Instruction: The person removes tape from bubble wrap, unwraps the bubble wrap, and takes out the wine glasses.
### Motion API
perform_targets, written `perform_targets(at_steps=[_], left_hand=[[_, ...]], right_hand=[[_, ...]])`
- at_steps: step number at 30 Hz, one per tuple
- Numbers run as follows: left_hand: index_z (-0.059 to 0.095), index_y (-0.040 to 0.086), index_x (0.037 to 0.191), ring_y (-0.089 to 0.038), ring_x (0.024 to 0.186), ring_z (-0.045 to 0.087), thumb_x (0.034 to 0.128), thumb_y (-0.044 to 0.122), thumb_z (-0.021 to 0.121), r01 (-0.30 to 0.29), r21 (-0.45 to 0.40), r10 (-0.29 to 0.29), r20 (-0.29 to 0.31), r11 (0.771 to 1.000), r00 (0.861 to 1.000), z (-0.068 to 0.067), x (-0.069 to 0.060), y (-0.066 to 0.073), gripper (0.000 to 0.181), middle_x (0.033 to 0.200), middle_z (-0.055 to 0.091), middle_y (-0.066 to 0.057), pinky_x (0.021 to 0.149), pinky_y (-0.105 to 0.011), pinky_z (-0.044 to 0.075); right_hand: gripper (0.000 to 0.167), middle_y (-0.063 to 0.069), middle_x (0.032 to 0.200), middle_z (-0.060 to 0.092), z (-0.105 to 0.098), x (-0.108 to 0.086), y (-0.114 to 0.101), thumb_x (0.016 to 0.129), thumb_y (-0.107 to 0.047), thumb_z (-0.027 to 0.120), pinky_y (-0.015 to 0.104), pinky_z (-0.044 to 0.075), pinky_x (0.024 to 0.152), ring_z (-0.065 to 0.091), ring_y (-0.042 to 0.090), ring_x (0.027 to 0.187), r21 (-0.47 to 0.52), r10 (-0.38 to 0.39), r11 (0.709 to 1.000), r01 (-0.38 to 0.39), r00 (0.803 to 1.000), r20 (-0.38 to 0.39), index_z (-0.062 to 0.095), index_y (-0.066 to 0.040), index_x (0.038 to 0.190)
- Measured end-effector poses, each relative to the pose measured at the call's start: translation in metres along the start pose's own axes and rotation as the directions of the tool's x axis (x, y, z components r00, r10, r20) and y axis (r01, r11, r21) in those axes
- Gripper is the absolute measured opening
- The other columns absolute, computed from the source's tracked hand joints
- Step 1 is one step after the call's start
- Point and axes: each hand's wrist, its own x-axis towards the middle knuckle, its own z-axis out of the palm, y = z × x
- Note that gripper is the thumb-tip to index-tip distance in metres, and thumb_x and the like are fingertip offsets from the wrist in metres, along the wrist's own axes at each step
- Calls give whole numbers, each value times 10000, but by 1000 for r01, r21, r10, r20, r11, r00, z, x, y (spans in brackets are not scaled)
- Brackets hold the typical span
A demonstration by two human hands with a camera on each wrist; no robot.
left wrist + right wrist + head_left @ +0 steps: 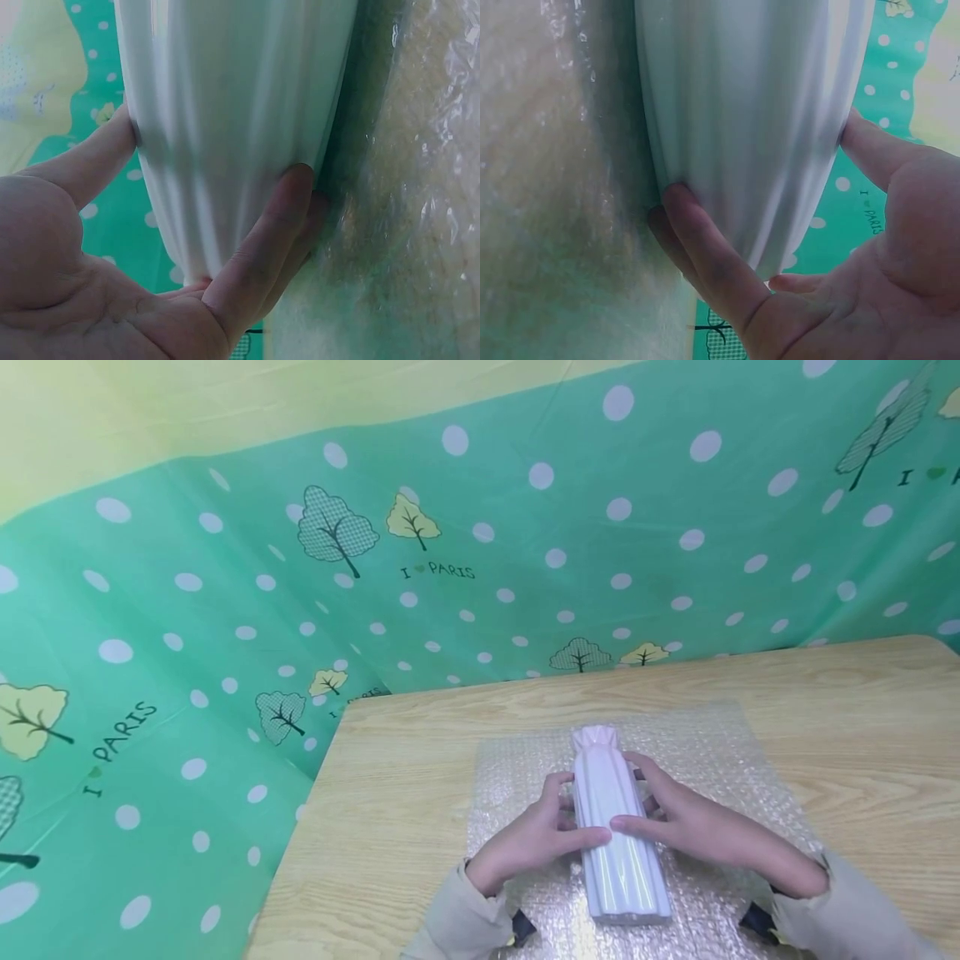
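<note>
A white ribbed vase point(618, 827) lies on its side on a sheet of bubble wrap point(705, 910), its narrow crimped neck toward the back of the table. The left hand point(536, 835) grips it from the left, thumb on top and fingers along the side. From the right, the right hand point(690, 818) holds it the same way, the two thumb tips close together. In the left wrist view, fingers point(262, 247) curve against the vase point(232, 112); the right wrist view shows fingers point(712, 255) on the opposite side of the vase point(742, 112).
The bubble wrap lies on a light wood-grain table point(375, 827). A green curtain point(450, 610) with white dots and printed trees hangs behind the table and on its left. Dark straps show at both sleeve cuffs.
</note>
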Motion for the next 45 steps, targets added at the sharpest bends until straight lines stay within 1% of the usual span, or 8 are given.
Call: perform_targets(at_steps=[5, 9, 13, 18, 26, 36, 43, 45], left_hand=[[169, 167, 1535, -91, 953, 673, 906, 322, 728, 8, 13, -8, -6, 1000, 1000, -1, 0, 1, 855, 1338, 540, -164, 765, -285, 607], [177, 175, 1536, -92, 957, 668, 898, 323, 736, 11, 28, -10, -23, 1000, 1000, 0, 1, 1, 861, 1315, 550, -149, 757, -279, 604], [188, 172, 1534, -102, 960, 667, 891, 308, 746, 13, 17, -13, -37, 1000, 999, 1, 1, 0, 862, 1292, 560, -142, 747, -287, 606], [191, 168, 1538, -108, 964, 667, 881, 298, 758, 13, -12, -14, -46, 1000, 999, 2, 1, 0, 877, 1276, 560, -137, 760, -293, 608], [198, 175, 1552, -114, 992, 659, 858, 340, 777, 28, -15, -29, -73, 1000, 997, 3, 1, 1, 919, 1289, 555, -126, 785, -288, 599], [243, 182, 1542, -111, 954, 662, 834, 326, 800, 23, -18, -25, -123, 1000, 992, 7, 0, 2, 912, 1264, 563, -114, 755, -302, 610], [273, 196, 1525, -121, 976, 663, 818, 339, 814, 14, -9, -15, -156, 1000, 988, 7, -1, 5, 902, 1257, 571, -92, 767, -296, 604], [278, 213, 1520, -123, 971, 663, 814, 338, 818, 13, -16, -16, -161, 1000, 987, 7, -1, 5, 898, 1244, 577, -81, 768, -297, 601]], right_hand=[[909, 185, 1135, 577, -1, 1, 1, 986, -290, 619, 327, 606, 681, 621, 246, 921, -11, 4, 1000, -4, 1000, -9, -35, -80, 1581], [909, 187, 1125, 595, -2, 2, 2, 982, -291, 625, 326, 610, 687, 632, 248, 927, -8, 24, 1000, -24, 1000, -10, -15, -42, 1577], [898, 199, 1139, 622, -2, 2, 3, 982, -298, 625, 312, 608, 721, 648, 253, 974, -3, 60, 998, -60, 998, -10, 8, -23, 1575], [879, 237, 1178, 638, -2, 1, 3, 978, -315, 630, 312, 597, 755, 669, 273, 1021, -23, 80, 996, -81, 997, -23, 48, -53, 1581], [873, 398, 1373, 446, -4, 0, 1, 966, -324, 645, 325, 603, 748, 676, 287, 1020, 11, 109, 994, -108, 993, -36, 79, -84, 1586], [867, 394, 1315, 501, -3, -2, 1, 973, -301, 638, 327, 612, 738, 679, 289, 1009, 33, 101, 994, -100, 995, -26, 66, -72, 1583], [885, 406, 1385, 427, -4, -2, -3, 962, -308, 653, 347, 617, 732, 669, 281, 1012, 28, 98, 995, -97, 993, -60, 68, -93, 1590], [883, 374, 1323, 505, -4, -2, -4, 964, -308, 652, 339, 615, 725, 674, 266, 991, 27, 97, 995, -96, 994, -58, 66, -94, 1589]])
